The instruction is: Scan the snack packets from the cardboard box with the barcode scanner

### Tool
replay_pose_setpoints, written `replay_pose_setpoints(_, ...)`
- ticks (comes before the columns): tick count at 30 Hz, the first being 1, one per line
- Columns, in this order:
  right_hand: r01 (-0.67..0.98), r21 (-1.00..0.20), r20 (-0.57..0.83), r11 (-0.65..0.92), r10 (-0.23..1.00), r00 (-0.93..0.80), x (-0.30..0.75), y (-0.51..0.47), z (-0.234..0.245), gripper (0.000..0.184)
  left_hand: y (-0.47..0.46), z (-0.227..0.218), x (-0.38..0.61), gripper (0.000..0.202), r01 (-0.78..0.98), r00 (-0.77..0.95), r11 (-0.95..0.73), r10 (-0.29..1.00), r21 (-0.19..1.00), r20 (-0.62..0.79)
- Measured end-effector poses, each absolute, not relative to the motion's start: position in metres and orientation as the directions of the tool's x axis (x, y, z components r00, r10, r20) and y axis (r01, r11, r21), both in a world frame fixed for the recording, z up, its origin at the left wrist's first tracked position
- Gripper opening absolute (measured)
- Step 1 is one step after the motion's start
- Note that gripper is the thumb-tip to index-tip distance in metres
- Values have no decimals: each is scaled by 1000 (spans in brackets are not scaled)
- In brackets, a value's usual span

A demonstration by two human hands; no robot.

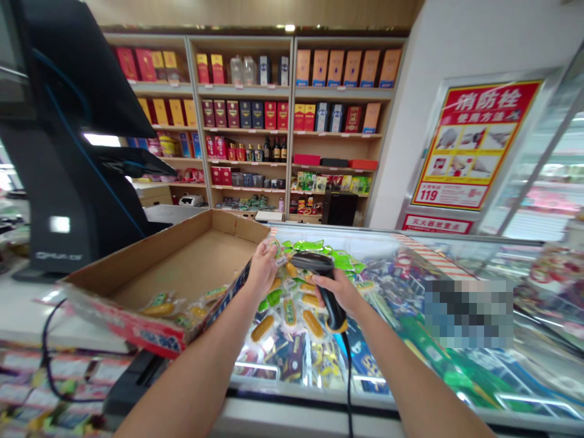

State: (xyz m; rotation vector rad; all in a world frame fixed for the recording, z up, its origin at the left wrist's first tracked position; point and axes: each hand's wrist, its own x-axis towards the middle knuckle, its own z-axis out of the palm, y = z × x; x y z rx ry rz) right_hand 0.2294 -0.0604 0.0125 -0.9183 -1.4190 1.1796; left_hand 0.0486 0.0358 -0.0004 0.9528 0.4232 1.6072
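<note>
My right hand (338, 291) is closed around the grip of a black barcode scanner (314, 261), its head turned left toward my other hand. Between the fingers of my left hand (263, 267) is a small clear-wrapped snack (276, 250), partly covered by them. Below and between both hands, yellow snacks in clear wrappers (289, 310) lie scattered on the glass counter top (383, 243). Green packets (314, 246) lie just beyond the scanner. At left, an open cardboard box (182, 261) holds several of the wrapped yellow snacks (159, 307) near its front corner.
A black point-of-sale terminal (86, 152) stands at the left. The scanner's cable (348, 377) hangs over the counter's near edge. Packaged goods (392, 292) show through the glass at right. Behind, shelves (246, 131) hold boxes and bottles; a red sign (479, 146) hangs on the wall.
</note>
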Motion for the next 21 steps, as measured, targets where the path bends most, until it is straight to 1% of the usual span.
replay_pose_setpoints(1, -59, -973, 229, 222, 962, -150, 231, -59, 12, 27, 35, 1, 47, 22, -544, -38, -347, 920, 764, 391)
replay_pose_setpoints(3, -77, -971, 230, 224, 970, -79, 234, -55, 12, 30, 32, 4, 42, 23, -250, -108, -506, 862, 826, 495)
replay_pose_setpoints(5, -102, -967, 236, 234, 972, -4, 238, -52, 12, 30, 30, 4, 38, 27, 53, -144, -593, 792, 804, 594)
replay_pose_setpoints(7, -146, -960, 231, 238, 971, 62, 243, -50, 14, 29, 29, 3, 36, 31, 242, -135, -615, 745, 750, 654)
replay_pose_setpoints(12, -265, -933, 208, 243, 966, 154, 251, -45, 16, 33, 25, 0, 40, 43, 530, -75, -602, 668, 597, 740)
replay_pose_setpoints(15, -293, -922, 207, 254, 961, 181, 252, -43, 16, 34, 5, 14, 43, 47, 705, -30, -525, 649, 476, 760)
replay_pose_setpoints(18, -294, -919, 212, 262, 958, 191, 251, -44, 16, 34, -31, 43, 37, 41, 847, 84, -421, 708, 324, 701)
replay_pose_setpoints(21, -284, -918, 224, 276, 954, 201, 249, -45, 17, 33, -60, 76, 14, 32, 917, 232, -367, 806, 153, 545)
